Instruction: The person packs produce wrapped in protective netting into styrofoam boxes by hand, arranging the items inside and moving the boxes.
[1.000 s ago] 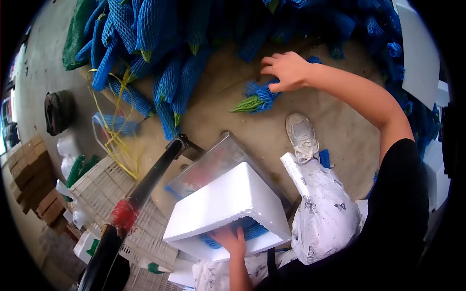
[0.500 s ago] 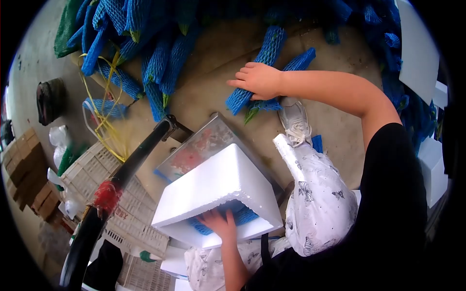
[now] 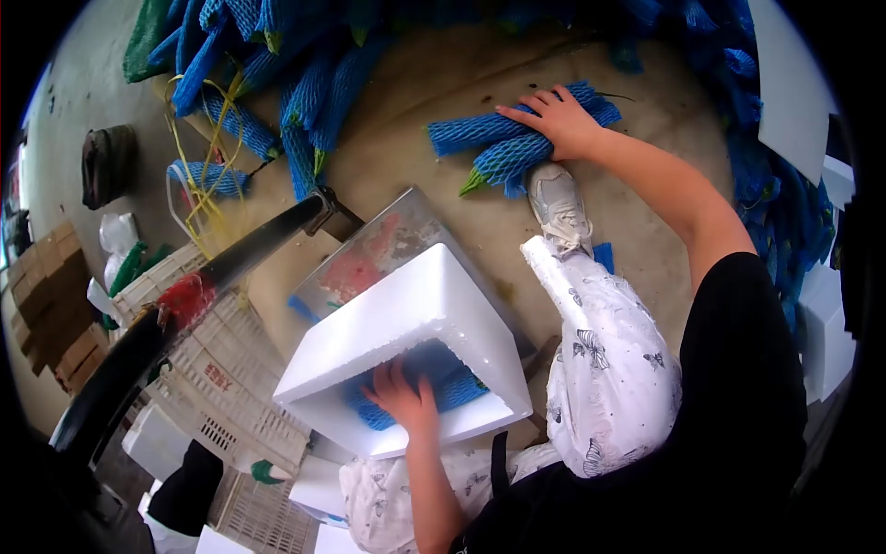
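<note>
My left hand (image 3: 402, 399) reaches into a white foam box (image 3: 369, 337) tilted on its side, its mouth facing me. Its fingers are spread over long pieces in blue netting (image 3: 448, 383) inside; the box hides part of them. My right hand (image 3: 565, 127) grips a long vegetable in a blue foam-net sleeve (image 3: 466, 132) from above, with thumb and fingers across it. Just below lies another netted vegetable (image 3: 512, 159) with a green tip, close to my shoe (image 3: 558, 203). The right fingers' undersides are hidden.
Behind the box stands a metal scale (image 3: 360, 258) with a black post (image 3: 249, 242). Piles of blue-netted vegetables (image 3: 337, 92) lie at the back and right. At left are a white plastic crate (image 3: 231, 369), yellow straps (image 3: 198, 203) and cardboard boxes (image 3: 55, 286).
My right hand has moved right and slightly up, turning the netted vegetable from steep to nearly level. My left hand stays in the box, slightly higher and further left. The view has shifted.
</note>
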Available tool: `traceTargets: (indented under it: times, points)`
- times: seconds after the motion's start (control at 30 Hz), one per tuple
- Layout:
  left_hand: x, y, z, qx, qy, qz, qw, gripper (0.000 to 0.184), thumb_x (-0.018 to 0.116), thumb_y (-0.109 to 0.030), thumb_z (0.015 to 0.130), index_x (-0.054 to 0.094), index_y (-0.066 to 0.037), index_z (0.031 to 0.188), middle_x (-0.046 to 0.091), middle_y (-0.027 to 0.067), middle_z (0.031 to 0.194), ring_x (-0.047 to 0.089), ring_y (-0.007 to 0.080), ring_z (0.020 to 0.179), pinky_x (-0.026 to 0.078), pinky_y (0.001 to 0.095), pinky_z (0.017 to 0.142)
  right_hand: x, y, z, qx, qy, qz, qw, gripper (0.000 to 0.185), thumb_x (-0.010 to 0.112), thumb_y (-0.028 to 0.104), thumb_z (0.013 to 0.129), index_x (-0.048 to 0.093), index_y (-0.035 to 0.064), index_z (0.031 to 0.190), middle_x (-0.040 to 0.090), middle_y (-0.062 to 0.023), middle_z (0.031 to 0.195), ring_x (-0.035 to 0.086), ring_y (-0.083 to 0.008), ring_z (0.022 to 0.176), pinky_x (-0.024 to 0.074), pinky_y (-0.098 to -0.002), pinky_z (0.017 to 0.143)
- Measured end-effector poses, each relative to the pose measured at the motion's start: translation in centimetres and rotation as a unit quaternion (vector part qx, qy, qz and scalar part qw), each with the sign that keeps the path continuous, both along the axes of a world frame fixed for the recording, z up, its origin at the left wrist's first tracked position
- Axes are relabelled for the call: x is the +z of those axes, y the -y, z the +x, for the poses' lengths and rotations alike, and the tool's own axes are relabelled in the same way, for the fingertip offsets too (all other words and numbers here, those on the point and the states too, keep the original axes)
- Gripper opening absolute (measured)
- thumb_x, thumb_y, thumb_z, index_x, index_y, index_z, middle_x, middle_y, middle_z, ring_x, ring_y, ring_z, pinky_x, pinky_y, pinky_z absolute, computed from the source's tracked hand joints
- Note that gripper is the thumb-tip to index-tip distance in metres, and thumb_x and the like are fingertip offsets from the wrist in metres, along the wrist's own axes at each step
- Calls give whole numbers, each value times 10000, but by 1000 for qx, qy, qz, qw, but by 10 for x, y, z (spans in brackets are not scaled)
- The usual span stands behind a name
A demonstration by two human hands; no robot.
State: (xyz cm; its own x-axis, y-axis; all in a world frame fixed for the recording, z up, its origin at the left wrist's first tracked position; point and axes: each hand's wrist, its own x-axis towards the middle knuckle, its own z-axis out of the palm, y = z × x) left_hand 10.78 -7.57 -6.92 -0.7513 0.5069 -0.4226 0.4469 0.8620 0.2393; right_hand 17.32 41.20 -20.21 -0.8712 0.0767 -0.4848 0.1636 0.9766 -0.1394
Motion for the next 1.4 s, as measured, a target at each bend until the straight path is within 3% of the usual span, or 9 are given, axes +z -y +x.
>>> traceTargets:
  times: [0.3,0.4,0.53,0.67,0.8,1.03,1.17,1.23,1.4]
  points:
    - [8,23,0,-38,-6,85,996,489,672,-310,797,569,-207,1264,509,93,1269,425,294,1224,212,562,1094,125,89,37,-187,-226,-114,949,1000,752,162,591,287,192,1476,569,-156,1061,571,-340,965,471,-415,849]
    - [-4,24,2,-35,-68,99,992,481,669,-296,805,567,-209,1267,500,86,1279,423,282,1229,228,542,1094,215,147,6,-23,-357,-156,921,992,743,152,593,289,177,1474,568,-165,1041,573,-356,936,482,-429,820]
    - [-10,31,20,-7,-80,117,990,424,642,-320,842,598,-123,1215,561,151,1212,495,328,1169,317,467,1049,296,247,-64,158,-57,-266,949,1012,745,259,555,313,166,1465,588,-172,1090,583,-363,998,482,-417,854]
    - [7,23,8,13,-16,76,997,480,644,-338,837,568,-77,1233,553,147,1236,492,326,1182,318,572,1036,223,330,-119,117,117,-237,957,935,711,413,599,383,152,1435,608,-212,1162,604,-361,1034,481,-405,883]
    - [4,31,20,21,-62,162,985,462,685,-307,787,579,-87,1179,527,118,1177,432,293,1212,271,572,1074,147,355,-69,285,-351,-79,889,550,659,157,765,523,120,1296,495,-165,1338,515,-291,1198,464,-383,949]
    - [8,28,23,32,-92,180,979,471,708,-291,758,572,-77,1156,523,103,1168,437,283,1196,252,562,1089,214,324,-94,125,153,-37,980,644,700,287,685,497,75,1258,582,-140,1074,582,-332,997,519,-393,799]
    - [3,26,24,60,-34,178,982,484,690,-310,774,571,-74,1179,533,94,1186,429,277,1210,235,553,1100,207,344,-61,144,-151,-76,975,575,730,230,664,470,78,1153,600,-151,999,613,-358,933,524,-386,806]
    - [0,26,28,58,-61,174,981,479,684,-309,779,573,-75,1181,533,88,1198,430,272,1208,232,551,1102,226,348,-68,40,88,-98,990,645,743,160,684,431,108,1246,607,-142,978,629,-341,899,532,-390,765]
    - [5,27,24,44,-115,201,972,480,690,-300,777,582,-96,1197,536,61,1245,439,265,1215,249,540,1094,214,337,-93,233,-37,-34,971,730,723,31,707,408,188,1347,604,-111,1009,626,-309,931,533,-389,720]
